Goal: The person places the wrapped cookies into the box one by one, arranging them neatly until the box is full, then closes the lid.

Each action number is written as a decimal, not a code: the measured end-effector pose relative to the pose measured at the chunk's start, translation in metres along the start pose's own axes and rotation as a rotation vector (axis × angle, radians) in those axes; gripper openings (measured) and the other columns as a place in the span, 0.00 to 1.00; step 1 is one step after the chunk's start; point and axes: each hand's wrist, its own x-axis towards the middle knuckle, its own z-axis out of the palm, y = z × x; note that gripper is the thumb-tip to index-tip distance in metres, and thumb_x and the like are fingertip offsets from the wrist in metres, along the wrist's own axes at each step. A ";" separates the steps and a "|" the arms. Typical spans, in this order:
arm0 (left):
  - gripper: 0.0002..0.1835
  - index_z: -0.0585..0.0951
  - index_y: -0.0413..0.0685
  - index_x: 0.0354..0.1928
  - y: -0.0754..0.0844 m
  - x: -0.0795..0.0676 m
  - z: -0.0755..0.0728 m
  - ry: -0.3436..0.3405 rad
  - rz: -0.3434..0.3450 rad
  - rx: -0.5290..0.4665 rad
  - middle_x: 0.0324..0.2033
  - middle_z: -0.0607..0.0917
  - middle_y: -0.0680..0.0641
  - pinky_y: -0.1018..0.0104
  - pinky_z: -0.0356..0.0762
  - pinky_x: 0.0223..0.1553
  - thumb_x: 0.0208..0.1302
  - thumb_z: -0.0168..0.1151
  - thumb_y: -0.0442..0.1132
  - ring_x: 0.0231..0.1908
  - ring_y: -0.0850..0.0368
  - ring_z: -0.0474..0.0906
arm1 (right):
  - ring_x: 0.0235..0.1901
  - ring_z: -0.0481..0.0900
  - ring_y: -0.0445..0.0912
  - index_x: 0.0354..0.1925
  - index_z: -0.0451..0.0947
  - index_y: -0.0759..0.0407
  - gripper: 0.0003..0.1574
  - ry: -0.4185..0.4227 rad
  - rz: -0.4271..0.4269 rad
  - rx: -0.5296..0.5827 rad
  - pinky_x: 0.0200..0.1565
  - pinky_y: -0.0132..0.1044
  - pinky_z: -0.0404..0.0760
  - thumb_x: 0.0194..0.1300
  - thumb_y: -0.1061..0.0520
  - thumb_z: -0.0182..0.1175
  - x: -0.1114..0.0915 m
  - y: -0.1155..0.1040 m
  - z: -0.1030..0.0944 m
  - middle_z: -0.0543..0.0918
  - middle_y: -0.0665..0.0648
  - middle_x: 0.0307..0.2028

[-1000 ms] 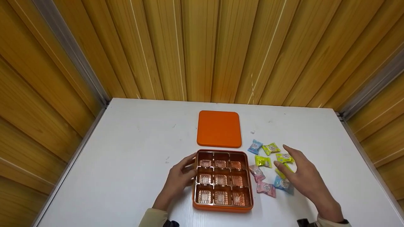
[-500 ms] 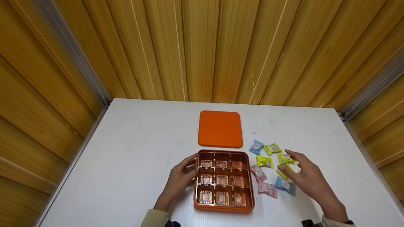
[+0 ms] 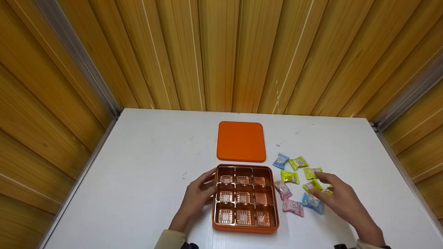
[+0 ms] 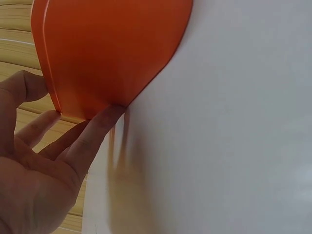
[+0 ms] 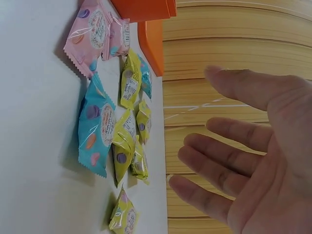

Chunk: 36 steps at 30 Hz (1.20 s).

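An orange square tin (image 3: 245, 228) lies uncovered in the head view, with a bronze divided tray (image 3: 243, 197) of bare square compartments inside. My left hand (image 3: 196, 194) rests its fingertips against the tin's left side; in the left wrist view the extended fingers (image 4: 95, 134) meet the orange wall (image 4: 112, 53). To the right of the tin, my right hand (image 3: 342, 200) hovers over small wrapped candies, its fingers relaxed and nothing held. Closest to it are a yellow candy (image 3: 312, 186) and a blue candy (image 3: 312, 203). The right wrist view shows its palm and spread fingers (image 5: 234, 83).
The orange lid (image 3: 241, 141) lies flat behind the tin. Pink candies (image 3: 293, 207) sit beside the tin's right wall, and more yellow candies (image 3: 290, 177) and another blue candy (image 3: 281, 160) lie farther back. A wood-patterned panel wall (image 3: 235, 55) rises behind the white table (image 3: 155, 145).
My right hand has drifted slightly right and toward the near edge, uncovering more of the yellow candies. My left hand stays at the tin's side.
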 end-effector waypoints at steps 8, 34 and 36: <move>0.31 0.75 0.48 0.76 0.001 0.001 0.002 0.006 -0.017 -0.013 0.69 0.77 0.33 0.52 0.89 0.44 0.71 0.63 0.30 0.64 0.33 0.78 | 0.64 0.74 0.69 0.72 0.69 0.70 0.51 -0.036 0.023 0.012 0.62 0.65 0.76 0.63 0.44 0.78 -0.001 0.015 0.000 0.76 0.75 0.66; 0.31 0.76 0.48 0.75 0.003 0.002 0.002 0.029 -0.041 -0.018 0.68 0.78 0.34 0.53 0.89 0.41 0.71 0.65 0.31 0.64 0.34 0.79 | 0.50 0.80 0.55 0.58 0.82 0.66 0.32 -0.063 0.123 -0.048 0.58 0.59 0.80 0.60 0.53 0.80 -0.005 0.036 0.021 0.86 0.60 0.51; 0.31 0.76 0.48 0.75 0.002 0.000 0.002 0.033 -0.047 -0.022 0.68 0.78 0.34 0.52 0.89 0.41 0.71 0.65 0.31 0.64 0.33 0.78 | 0.49 0.80 0.54 0.57 0.83 0.66 0.32 -0.068 0.124 -0.043 0.57 0.57 0.81 0.60 0.52 0.80 -0.005 0.035 0.024 0.86 0.59 0.51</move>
